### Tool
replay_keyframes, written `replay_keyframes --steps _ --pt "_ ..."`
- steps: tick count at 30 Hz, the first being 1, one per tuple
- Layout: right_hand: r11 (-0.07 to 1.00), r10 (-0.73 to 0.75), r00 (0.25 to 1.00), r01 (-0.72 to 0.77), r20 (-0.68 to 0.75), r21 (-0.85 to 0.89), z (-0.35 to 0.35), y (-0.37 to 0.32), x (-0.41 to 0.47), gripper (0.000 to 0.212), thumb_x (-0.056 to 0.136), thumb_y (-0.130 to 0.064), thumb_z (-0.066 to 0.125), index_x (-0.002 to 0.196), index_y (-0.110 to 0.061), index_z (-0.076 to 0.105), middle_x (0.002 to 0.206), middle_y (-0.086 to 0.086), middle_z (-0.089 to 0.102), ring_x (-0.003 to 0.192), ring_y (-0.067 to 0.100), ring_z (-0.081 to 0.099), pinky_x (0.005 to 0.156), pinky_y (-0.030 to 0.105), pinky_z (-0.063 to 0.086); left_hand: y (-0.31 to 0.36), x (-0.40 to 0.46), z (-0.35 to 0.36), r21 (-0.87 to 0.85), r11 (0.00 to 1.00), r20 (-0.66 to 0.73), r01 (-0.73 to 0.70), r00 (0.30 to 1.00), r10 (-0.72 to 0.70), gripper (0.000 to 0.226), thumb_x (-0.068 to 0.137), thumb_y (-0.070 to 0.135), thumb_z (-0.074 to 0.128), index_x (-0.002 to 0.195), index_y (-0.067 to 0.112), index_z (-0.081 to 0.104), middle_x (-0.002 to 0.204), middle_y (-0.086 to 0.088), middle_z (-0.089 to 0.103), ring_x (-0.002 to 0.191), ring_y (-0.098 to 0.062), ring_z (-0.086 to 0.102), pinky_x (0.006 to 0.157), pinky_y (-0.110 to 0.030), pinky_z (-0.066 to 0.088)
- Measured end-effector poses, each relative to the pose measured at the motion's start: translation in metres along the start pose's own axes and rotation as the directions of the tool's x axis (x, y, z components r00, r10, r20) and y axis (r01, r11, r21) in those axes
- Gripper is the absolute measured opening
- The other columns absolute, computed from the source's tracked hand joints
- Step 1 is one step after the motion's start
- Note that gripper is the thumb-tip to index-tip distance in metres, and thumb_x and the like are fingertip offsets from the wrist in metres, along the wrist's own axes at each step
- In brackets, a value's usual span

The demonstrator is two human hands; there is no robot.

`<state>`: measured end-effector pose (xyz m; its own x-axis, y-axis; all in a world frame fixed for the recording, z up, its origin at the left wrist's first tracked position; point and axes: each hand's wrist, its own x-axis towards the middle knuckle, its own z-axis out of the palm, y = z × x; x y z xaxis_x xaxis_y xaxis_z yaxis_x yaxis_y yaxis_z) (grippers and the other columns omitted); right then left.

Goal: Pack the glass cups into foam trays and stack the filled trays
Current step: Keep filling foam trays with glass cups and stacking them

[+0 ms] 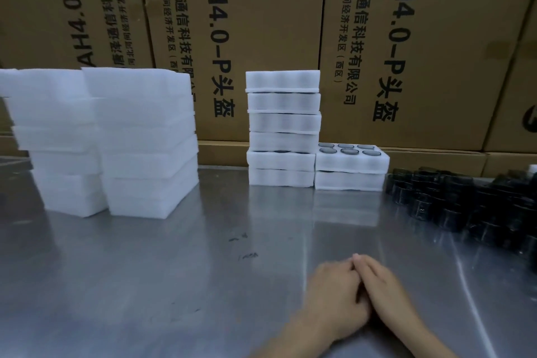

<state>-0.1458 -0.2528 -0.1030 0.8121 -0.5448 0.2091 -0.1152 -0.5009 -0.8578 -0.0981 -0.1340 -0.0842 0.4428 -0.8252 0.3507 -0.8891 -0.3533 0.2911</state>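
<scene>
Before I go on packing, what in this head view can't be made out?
- Loose cups: dark, blurred, cut by the right edge; no count.
- Tall stack: the trays' walls hide the cups inside.
- Empty trays: blurred, left edge cuts them.
- Left hand, right hand: palms hidden.

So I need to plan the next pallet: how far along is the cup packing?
Partly done. A tall stack of filled trays stands at the back, with a shorter stack beside it; its top tray shows six cups. Nothing is in hand: the left hand and right hand rest together on the table. Still left: many loose dark cups at right and two piles of foam trays at left.
</scene>
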Motion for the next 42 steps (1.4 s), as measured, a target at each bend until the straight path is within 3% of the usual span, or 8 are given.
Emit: replay_keyframes --steps 5,10,16,26,31,34,38,42 --pt "0.900 -0.066 0.997 0.082 0.051 -0.428 -0.002 -0.012 -0.013 0.020 0.097 -0.048 0.037 0.105 -0.042 0.055 0.109 -0.024 0.052 0.107 0.003 0.045 0.082 0.024 0.031 -0.099 0.014 -0.114 0.367 0.925 -0.246 0.097 0.969 -0.004 0.027 0.082 0.015 0.048 0.102 0.006 0.063 0.105 -0.013 0.062 0.098 -0.033 0.057 0.083 -0.041 0.043" --pt "0.864 -0.052 0.995 0.089 0.089 -0.496 0.000 -0.017 -0.012 0.009 0.096 -0.051 0.037 0.100 -0.051 0.045 0.115 -0.029 0.046 0.113 0.000 0.040 0.085 0.020 0.029 -0.171 0.037 -0.281 0.437 0.691 -0.645 0.575 0.736 -0.205 0.063 0.084 0.022 0.056 0.139 0.003 0.034 0.145 -0.016 0.035 0.132 -0.033 0.034 0.107 -0.046 0.031" --pt "0.867 -0.058 0.995 0.090 0.079 -0.490 -0.001 -0.022 -0.011 0.002 0.093 -0.057 0.038 0.092 -0.058 0.037 0.115 -0.035 0.040 0.112 -0.004 0.037 0.089 0.019 0.030 -0.198 0.050 -0.350 0.453 0.506 -0.596 0.734 0.671 -0.441 0.091 0.091 0.045 0.053 0.150 0.005 -0.003 0.159 -0.012 0.001 0.145 -0.034 0.000 0.117 -0.047 0.010" --pt "0.855 -0.099 0.991 0.131 0.091 -0.502 -0.001 -0.027 -0.011 0.004 0.093 -0.056 0.038 0.096 -0.059 0.038 0.115 -0.038 0.036 0.117 -0.005 0.036 0.095 0.018 0.030 -0.204 0.053 -0.342 0.431 0.481 -0.594 0.764 0.641 -0.486 0.054 0.096 0.027 0.051 0.134 -0.004 0.029 0.142 -0.020 0.020 0.126 -0.042 0.025 0.097 -0.057 0.033" --pt "0.852 -0.100 0.990 0.135 0.095 -0.506 -0.001 -0.026 -0.011 0.009 0.095 -0.055 0.037 0.102 -0.056 0.043 0.118 -0.034 0.039 0.119 -0.003 0.036 0.091 0.019 0.029 -0.195 0.039 -0.345 0.502 0.543 -0.706 0.673 0.682 -0.193 0.045 0.095 0.015 0.051 0.124 -0.015 0.034 0.127 -0.034 0.031 0.113 -0.047 0.032 0.096 -0.055 0.031" --pt "0.860 -0.110 0.990 0.140 0.090 -0.491 -0.002 -0.017 -0.010 0.016 0.095 -0.051 0.041 0.106 -0.047 0.052 0.114 -0.031 0.048 0.115 0.001 0.042 0.091 0.020 0.031 -0.157 0.035 -0.325 0.487 0.719 -0.737 0.495 0.675 0.035 0.044 0.092 0.007 0.053 0.126 -0.015 0.035 0.122 -0.037 0.035 0.115 -0.048 0.032 0.101 -0.055 0.026" --pt "0.998 -0.064 0.994 0.066 -0.086 0.015 -0.005 -0.013 -0.006 0.012 0.096 -0.026 0.052 0.092 -0.025 0.063 0.093 -0.012 0.066 0.096 0.011 0.059 0.077 0.012 0.040 -0.086 0.013 -0.260 0.298 0.939 -0.723 0.171 0.683 0.105 0.044 0.090 0.020 0.050 0.126 -0.002 0.038 0.121 -0.022 0.035 0.117 -0.032 0.032 0.102 -0.039 0.029" --pt "0.947 0.036 0.964 0.051 -0.263 0.319 -0.030 -0.008 0.004 0.019 0.098 -0.011 0.046 0.091 -0.013 0.064 0.092 0.002 0.065 0.086 0.018 0.058 0.071 0.017 0.043 -0.031 -0.043 -0.165 0.135 0.983 -0.541 -0.122 0.822 0.176 0.039 0.085 0.030 0.044 0.116 0.006 0.045 0.112 0.004 0.035 0.110 -0.017 0.039 0.099 -0.016 0.027"
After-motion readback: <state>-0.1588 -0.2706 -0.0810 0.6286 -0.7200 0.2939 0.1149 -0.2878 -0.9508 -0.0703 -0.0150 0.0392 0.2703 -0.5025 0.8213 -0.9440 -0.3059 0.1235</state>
